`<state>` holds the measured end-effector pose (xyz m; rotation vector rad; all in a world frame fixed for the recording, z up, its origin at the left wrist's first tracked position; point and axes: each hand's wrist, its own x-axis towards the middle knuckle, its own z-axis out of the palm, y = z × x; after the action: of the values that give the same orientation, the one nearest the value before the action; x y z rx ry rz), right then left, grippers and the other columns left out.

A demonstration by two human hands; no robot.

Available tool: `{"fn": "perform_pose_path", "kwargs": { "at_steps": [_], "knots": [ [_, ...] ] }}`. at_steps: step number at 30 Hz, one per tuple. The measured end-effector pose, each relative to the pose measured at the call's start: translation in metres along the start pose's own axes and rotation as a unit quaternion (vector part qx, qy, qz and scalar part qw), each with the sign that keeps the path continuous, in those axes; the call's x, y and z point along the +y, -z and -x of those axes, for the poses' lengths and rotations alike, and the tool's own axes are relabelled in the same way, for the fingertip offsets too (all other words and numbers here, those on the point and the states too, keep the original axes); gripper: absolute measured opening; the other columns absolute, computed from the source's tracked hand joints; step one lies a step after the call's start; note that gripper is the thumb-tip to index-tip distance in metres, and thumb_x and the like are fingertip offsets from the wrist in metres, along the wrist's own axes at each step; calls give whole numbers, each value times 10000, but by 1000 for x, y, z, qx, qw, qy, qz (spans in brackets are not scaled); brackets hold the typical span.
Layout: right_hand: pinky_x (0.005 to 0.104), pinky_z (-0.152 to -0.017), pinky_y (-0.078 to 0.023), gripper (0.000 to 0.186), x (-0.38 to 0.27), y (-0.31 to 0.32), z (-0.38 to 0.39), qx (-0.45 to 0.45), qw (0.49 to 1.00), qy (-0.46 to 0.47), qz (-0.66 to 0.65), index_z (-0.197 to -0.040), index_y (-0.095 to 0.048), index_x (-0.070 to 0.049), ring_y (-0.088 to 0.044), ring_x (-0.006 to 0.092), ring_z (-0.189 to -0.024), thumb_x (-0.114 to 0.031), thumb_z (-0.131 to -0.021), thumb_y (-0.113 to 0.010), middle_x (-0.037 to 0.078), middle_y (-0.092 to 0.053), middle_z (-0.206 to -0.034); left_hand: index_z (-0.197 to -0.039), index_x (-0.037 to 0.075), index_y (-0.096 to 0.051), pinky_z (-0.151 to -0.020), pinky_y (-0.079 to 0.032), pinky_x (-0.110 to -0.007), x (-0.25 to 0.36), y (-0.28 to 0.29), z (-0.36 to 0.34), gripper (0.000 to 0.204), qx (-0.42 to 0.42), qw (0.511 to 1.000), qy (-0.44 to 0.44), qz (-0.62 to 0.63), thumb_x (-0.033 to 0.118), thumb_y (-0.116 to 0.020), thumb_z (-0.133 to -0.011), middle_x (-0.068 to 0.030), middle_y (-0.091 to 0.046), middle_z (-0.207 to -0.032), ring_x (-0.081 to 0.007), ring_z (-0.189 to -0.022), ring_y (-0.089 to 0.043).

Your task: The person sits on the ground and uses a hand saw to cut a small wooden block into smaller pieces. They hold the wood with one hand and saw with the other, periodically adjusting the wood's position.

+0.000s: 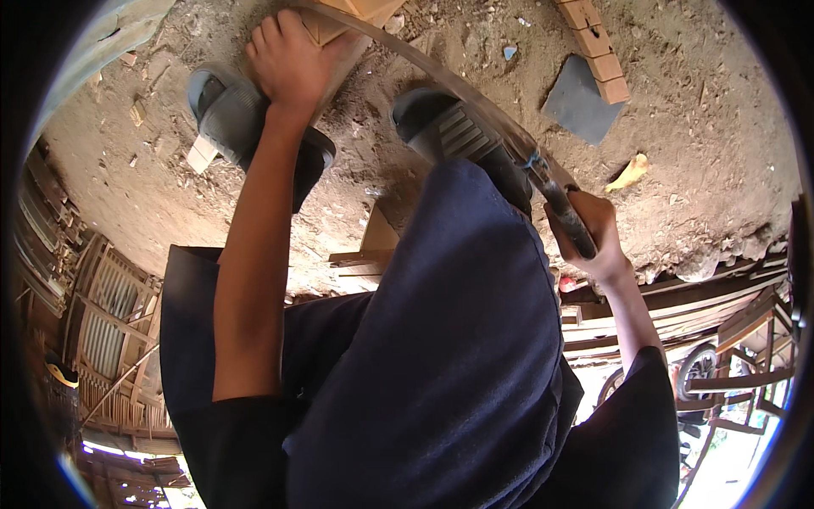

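My right hand (591, 227) is closed round the dark handle of a long, thin-bladed saw (458, 87). Blue binding shows where handle and blade meet. The blade runs up and left to a light brown wooden block (326, 27) at the top edge, where the exact contact is hard to make out. My left hand (290, 64) grips this block from its left side, thumb across it and fingers curled. A dark sandal (233, 119) on my left foot lies below that hand. My other sandal (462, 136) is under the saw.
On the dirt floor at the upper right lie a row of wooden blocks (593, 49), a flat dark grey piece (583, 100) and a yellowish scrap (627, 173). Small wood chips are scattered about. Stacked planks (678, 310) stand behind my right arm, and a slatted wooden wall (114, 297) at the left.
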<state>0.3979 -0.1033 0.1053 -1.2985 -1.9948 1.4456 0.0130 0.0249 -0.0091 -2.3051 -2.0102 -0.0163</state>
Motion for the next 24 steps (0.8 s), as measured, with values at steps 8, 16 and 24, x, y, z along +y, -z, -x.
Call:
{"fn": "perform_pose_path", "kwargs": {
  "at_steps": [8, 16, 24],
  "knots": [
    [320, -507, -411, 76, -7, -21, -93, 10, 994, -16, -109, -898, -629, -7, -506, 151, -517, -58, -860, -671, 95, -573, -646, -957, -2, -551, -885, -421, -495, -16, -14, -1, 875, 39, 999, -37, -4, 790, -709, -619, -189, -577, -982, -386, -963, -558],
    [340, -521, -438, 72, 13, -2, -26, -7, 998, -9, -54, -887, -634, -11, -566, 213, -550, -30, -823, -661, 115, -581, -659, -1024, -23, -562, -899, -423, -493, -4, -8, -3, 901, -8, 1000, 1, -5, 763, -740, -620, -205, -576, -1019, -394, -993, -557],
    [381, -540, -461, 111, 16, -5, -50, -7, 999, 16, -42, -870, -612, -35, -612, 250, -580, -93, -810, -684, 124, -593, -681, -1061, -27, -564, -920, -416, -508, -16, -11, -1, 907, 8, 1000, -4, 3, 744, -755, -625, -215, -582, -1017, -415, -1026, -552]
  ]
}}
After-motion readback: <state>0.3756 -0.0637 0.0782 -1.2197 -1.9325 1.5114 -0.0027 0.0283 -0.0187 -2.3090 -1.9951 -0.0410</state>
